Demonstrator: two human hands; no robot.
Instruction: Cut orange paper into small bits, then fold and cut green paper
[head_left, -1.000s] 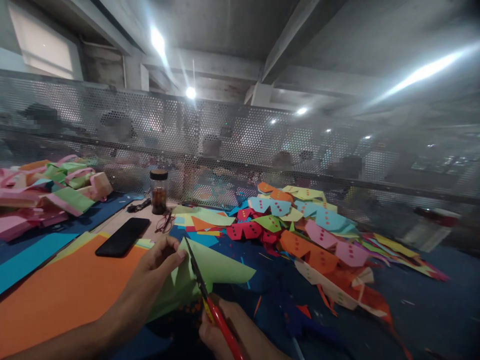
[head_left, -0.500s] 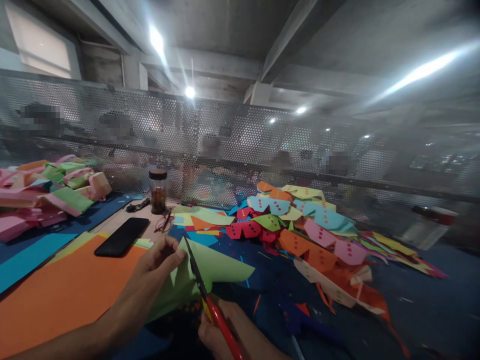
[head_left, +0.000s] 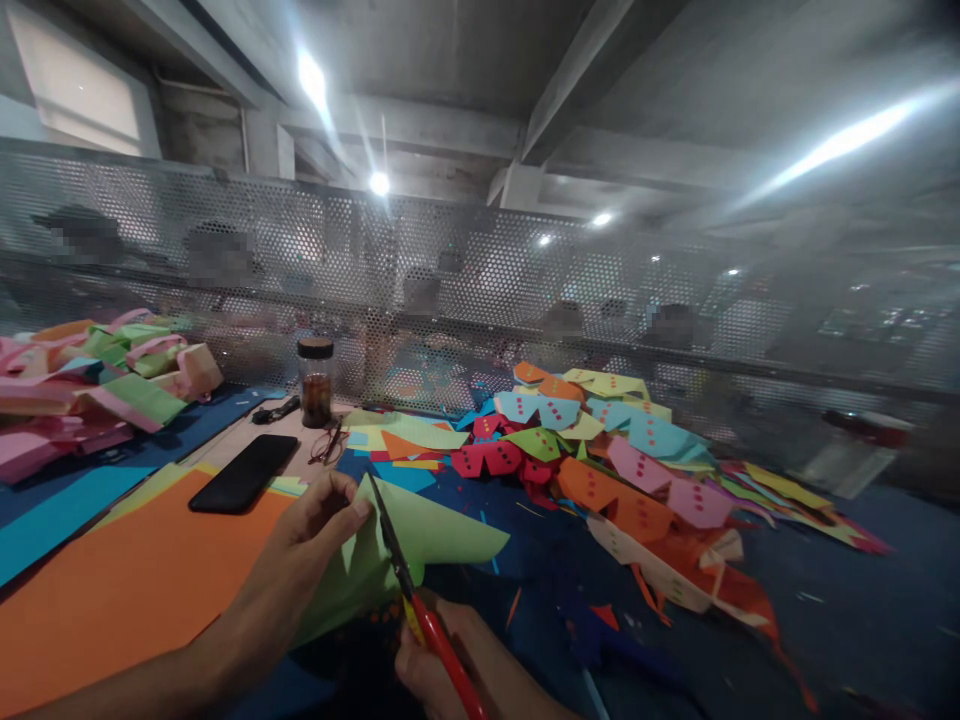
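Between thumb and fingers, my left hand [head_left: 319, 535] pinches the edge of a light green sheet of paper [head_left: 442, 520]. My right hand [head_left: 457, 655] is closed round the red and yellow handles of a pair of scissors [head_left: 409, 580]. The dark blades point up and away from me and lie against the green paper, close to my left fingertips. The lower part of the sheet hangs in shadow beneath my hands. Orange paper [head_left: 142, 590] lies flat to the left, under my left forearm.
Cut paper shapes with punched holes [head_left: 645, 500] are heaped on the right. Folded paper pieces [head_left: 97, 400] pile up at far left. A black phone [head_left: 244, 474], a lidded jar [head_left: 316, 385] and glasses [head_left: 328, 442] stand or lie ahead. A perforated metal screen [head_left: 480, 265] closes the back, people behind it.
Both hands, the scissors and the green paper hold practically the same position. Behind the screen, the people's heads have shifted slightly.
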